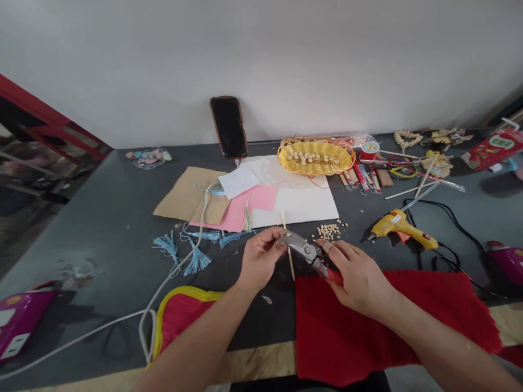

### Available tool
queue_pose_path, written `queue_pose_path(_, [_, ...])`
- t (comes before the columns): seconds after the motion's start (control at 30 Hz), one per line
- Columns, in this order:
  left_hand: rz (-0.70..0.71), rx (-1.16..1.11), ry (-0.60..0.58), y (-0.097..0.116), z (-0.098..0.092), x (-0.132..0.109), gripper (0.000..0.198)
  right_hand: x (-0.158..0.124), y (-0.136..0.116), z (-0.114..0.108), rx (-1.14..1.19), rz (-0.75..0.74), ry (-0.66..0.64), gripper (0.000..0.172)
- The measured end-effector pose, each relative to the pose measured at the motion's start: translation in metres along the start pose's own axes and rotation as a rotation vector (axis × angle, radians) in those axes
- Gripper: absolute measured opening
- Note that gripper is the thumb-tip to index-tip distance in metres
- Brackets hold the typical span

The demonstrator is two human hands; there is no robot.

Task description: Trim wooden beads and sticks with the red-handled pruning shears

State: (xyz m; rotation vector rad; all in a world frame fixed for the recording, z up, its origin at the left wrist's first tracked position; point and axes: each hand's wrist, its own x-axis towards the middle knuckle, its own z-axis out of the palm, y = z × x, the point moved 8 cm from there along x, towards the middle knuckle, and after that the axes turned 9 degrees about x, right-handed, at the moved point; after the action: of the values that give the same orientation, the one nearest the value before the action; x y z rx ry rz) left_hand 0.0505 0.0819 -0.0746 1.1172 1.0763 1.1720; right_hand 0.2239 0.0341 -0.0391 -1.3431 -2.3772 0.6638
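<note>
Red-handled shears (307,251) in right hand (357,280), wooden stick (289,256) in left hand (261,258) (blades just beside it)

Bare left hand (259,260) and right hand (357,280) with slim fingers, both forearms (449,343) bare.

The shears (304,247) have smooth, bright metal blades and a glossy red plastic grip. Just beside them, the beads (329,231) look like pale, matt wood, and the stick (290,261) is plain unpainted wood. Below the shears, the red cloth (392,321) is soft, matt felt with rough edges. Beyond them, the glue gun (402,231) is glossy yellow plastic.
</note>
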Motion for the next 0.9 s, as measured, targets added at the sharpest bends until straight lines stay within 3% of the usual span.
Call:
queue_pose_path(0.3, [0.053, 0.051, 0.0, 0.01, 0.001, -0.001, 0.021, 0.0, 0.002, 0.0, -0.042, 0.03, 0.019, 0.057])
queue_pose_path(0.53, [0.135, 0.19, 0.02, 0.021, -0.001, -0.001, 0.012, 0.002, 0.001, 0.001, -0.138, 0.015, 0.022, 0.069])
queue_pose_path(0.9, [0.104, 0.05, -0.068, 0.016, 0.002, 0.0, 0.012, 0.003, 0.002, 0.004, -0.054, -0.016, 0.0, 0.068])
